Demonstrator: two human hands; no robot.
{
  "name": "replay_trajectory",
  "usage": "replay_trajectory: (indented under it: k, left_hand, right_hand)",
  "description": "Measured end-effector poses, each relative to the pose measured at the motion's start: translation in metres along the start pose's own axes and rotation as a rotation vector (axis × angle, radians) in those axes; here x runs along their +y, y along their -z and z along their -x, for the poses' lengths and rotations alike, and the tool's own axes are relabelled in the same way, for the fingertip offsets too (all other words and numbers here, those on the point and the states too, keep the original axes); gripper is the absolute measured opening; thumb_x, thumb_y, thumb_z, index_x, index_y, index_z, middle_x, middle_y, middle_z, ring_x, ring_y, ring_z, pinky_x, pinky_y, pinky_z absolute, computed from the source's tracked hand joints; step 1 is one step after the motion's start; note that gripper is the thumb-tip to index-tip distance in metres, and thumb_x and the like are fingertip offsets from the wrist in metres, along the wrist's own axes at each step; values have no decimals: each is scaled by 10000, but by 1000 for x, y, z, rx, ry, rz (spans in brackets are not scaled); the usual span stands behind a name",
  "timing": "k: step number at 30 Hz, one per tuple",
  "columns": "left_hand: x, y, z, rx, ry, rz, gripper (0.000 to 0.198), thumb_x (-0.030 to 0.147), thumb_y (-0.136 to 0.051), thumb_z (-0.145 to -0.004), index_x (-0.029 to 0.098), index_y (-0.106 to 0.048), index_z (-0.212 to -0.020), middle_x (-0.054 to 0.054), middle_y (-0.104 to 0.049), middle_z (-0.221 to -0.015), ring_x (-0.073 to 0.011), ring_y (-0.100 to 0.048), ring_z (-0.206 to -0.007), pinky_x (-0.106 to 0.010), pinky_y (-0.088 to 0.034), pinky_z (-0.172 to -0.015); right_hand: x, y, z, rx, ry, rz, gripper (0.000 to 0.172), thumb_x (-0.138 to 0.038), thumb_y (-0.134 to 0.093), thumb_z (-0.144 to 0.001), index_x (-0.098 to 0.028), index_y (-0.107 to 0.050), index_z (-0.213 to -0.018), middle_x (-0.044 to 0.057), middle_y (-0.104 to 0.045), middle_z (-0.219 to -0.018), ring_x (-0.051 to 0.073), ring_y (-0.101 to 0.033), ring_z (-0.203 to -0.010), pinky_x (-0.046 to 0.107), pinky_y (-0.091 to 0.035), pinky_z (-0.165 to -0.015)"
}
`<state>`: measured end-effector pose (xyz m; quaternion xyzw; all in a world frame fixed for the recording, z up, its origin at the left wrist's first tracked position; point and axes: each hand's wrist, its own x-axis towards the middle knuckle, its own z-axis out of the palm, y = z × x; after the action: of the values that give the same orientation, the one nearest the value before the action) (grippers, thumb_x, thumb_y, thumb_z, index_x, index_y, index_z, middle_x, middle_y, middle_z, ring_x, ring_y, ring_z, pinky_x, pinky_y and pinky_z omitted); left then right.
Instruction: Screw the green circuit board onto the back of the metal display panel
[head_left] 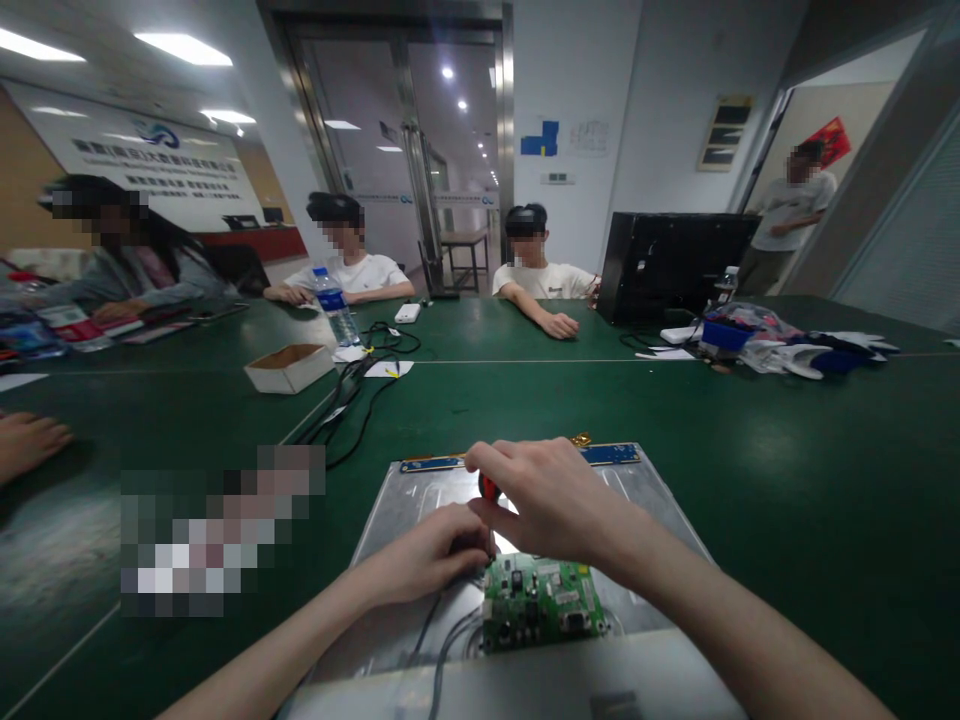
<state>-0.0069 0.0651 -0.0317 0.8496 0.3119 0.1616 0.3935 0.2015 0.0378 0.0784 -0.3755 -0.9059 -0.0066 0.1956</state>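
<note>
Right hand [551, 500] grip closed on a red-handled screwdriver [489, 488] (tip hidden). Circuit board [541, 603] lies just below the grip, towards the body, on the metal panel [660, 500]. Left hand [431, 555] is curled at the board's far-left corner; can't tell whether its grip holds anything.

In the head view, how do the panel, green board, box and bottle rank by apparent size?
1. panel
2. green board
3. box
4. bottle
The box and bottle lie farther from the camera, so true sizes stay unsure.
</note>
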Motion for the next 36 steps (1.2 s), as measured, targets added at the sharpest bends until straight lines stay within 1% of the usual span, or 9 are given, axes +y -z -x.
replay_trajectory:
  k: [6,10,16,19,23,26,31,34,36]
  left_hand:
    - [-1,2,0,-20,-15,29,106,186,-554,-858,176,-617,-943,-30,-631,-870,-184,-572,-779,-271,-465,-684]
    - [2,4,-1,-28,22,14,127,176,-569,-835,177,-631,-945,-17,-617,-840,-174,-551,-755,-255,-443,-655]
    - [11,7,-1,-41,75,85,109,183,-593,-805,181,-620,-911,-1,-611,-827,-168,-553,-749,-256,-436,-665]
    - [16,11,-1,-4,89,101,105,196,-601,-789,183,-608,-893,11,-602,-805,-155,-541,-714,-250,-422,-650]
    - [17,16,-3,108,105,11,123,300,-593,-844,179,-604,-858,11,-581,-766,-154,-521,-690,-262,-414,-654]
    - [14,15,-5,169,121,-98,139,315,-574,-861,178,-595,-855,6,-580,-755,-160,-522,-683,-268,-404,-643]
    - [13,8,-10,202,89,-298,124,277,-586,-830,187,-616,-911,-18,-623,-821,-187,-548,-740,-283,-402,-669]
    - [14,5,-16,186,83,-368,86,254,-598,-811,184,-614,-858,-32,-622,-833,-197,-558,-763,-289,-409,-684]
    - [15,5,-18,165,94,-372,57,235,-598,-808,180,-609,-813,-34,-620,-822,-195,-564,-751,-287,-411,-681]
  right_hand:
    - [5,9,2,39,-40,-5,129,-271,-547,-909,-194,-541,-1013,18,-707,-889,138,-590,-684,278,-220,-542]
    - [7,12,3,47,-48,-8,138,-276,-567,-908,-195,-540,-1015,13,-704,-879,142,-601,-698,275,-239,-548]
    - [10,18,3,90,-66,-7,127,-257,-608,-888,-198,-547,-983,12,-699,-843,146,-608,-673,258,-266,-549]
    - [19,26,8,134,-90,-33,165,-270,-659,-877,-204,-542,-973,12,-697,-842,152,-610,-675,248,-309,-565]
    - [44,32,25,167,-274,-62,268,-296,-764,-782,-213,-519,-854,-19,-639,-709,146,-563,-595,246,-338,-556]
    - [70,26,49,173,-395,-186,272,-321,-741,-784,-220,-489,-791,-32,-604,-681,140,-542,-578,242,-354,-531]
    - [110,-2,89,227,-535,-457,233,-394,-653,-818,-215,-508,-788,-34,-578,-662,136,-543,-579,245,-406,-530]
    - [124,-18,101,206,-637,-628,245,-420,-643,-805,-210,-528,-856,-41,-573,-642,121,-515,-506,231,-397,-450]
    - [128,-26,105,210,-674,-686,270,-428,-656,-790,-207,-536,-888,-41,-578,-650,118,-513,-489,224,-403,-420]
